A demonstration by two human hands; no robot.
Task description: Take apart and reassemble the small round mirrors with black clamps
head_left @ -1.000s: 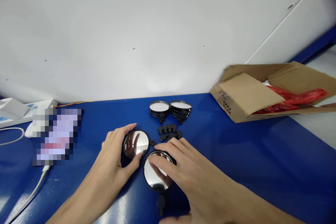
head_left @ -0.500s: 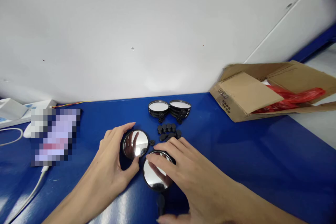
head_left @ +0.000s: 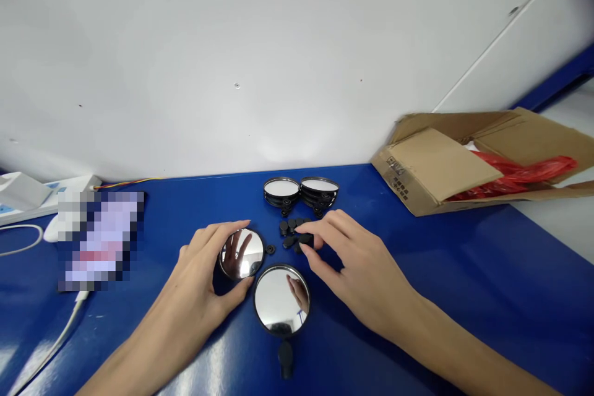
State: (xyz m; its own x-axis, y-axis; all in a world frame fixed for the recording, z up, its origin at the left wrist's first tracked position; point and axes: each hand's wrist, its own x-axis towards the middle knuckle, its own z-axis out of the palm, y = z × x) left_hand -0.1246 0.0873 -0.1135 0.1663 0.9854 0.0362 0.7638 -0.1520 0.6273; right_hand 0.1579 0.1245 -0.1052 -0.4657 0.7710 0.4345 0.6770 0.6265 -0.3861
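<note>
My left hand (head_left: pixel 206 272) grips a round black-rimmed mirror (head_left: pixel 242 253) by its edge, thumb below and fingers above; a small black ring joint sticks out at the mirror's right. My right hand (head_left: pixel 346 253) has thumb and fingers around a small black part (head_left: pixel 305 240) at the group of black pieces (head_left: pixel 288 226). Nearer me, a second round mirror (head_left: pixel 281 299) lies face up on the blue table, a black stem piece (head_left: pixel 286 359) at its lower edge. Neither hand touches that mirror.
Two stacks of round mirrors (head_left: pixel 281 188) stand side by side near the white wall. An open cardboard box (head_left: pixel 431 164) with red plastic is at the right. At the left lie a blurred phone (head_left: pixel 104 238), a white cable and a power strip (head_left: pixel 74 187).
My right hand has let go of the nearer mirror and moved up to the small black pieces, closing on one. My left hand still has its mirror.
</note>
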